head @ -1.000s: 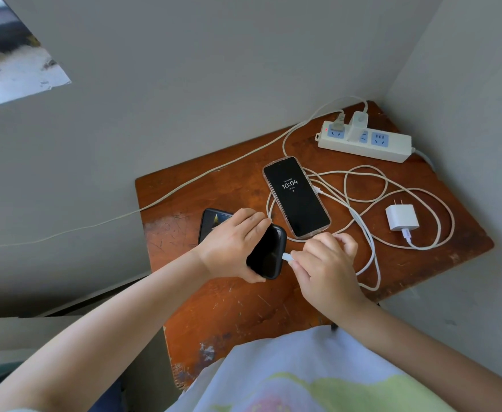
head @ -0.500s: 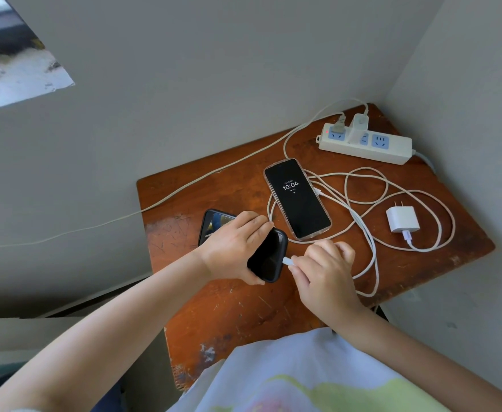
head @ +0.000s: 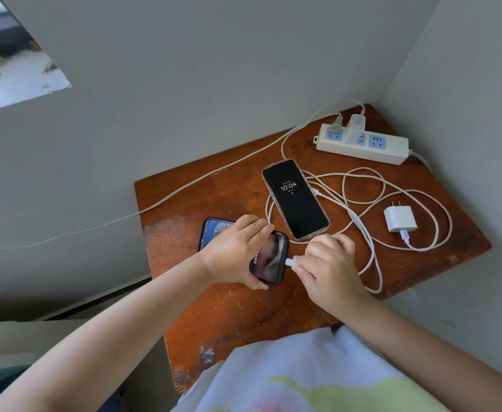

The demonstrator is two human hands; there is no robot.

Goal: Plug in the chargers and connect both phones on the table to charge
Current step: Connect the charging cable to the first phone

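The worn wooden table (head: 231, 310) fills the corner where two grey walls meet, and your forearms reach over its near edge. Along its far right edge lies a white power strip (head: 362, 145); a grey plug (head: 336, 124) and a white charger (head: 355, 128) stand in its left sockets, while the socket to their right is free. Near the middle of the table, toward the far side, a clear-cased phone (head: 295, 199) lies face up showing 10:04. Loops of white cable (head: 371, 254) spread from beside that phone across the right half of the table to its right edge. Your left hand (head: 233, 252) is closed around a black-cased phone (head: 270, 260), thumb under its near side and fingers over its far side, holding it tilted with its lit screen toward you above the table's middle. Your right hand (head: 328, 267) pinches a white cable connector (head: 290, 262) between thumb and forefinger, its tip touching the black-cased phone's right-hand end; whether it is fully seated cannot be told. Partly under your left hand, a third dark phone (head: 214, 231) lies flat toward the left edge. Close to the right edge, inside the cable loops, a second white charger (head: 399, 219) lies unplugged, prongs pointing toward the far side, a cable attached at its near end.
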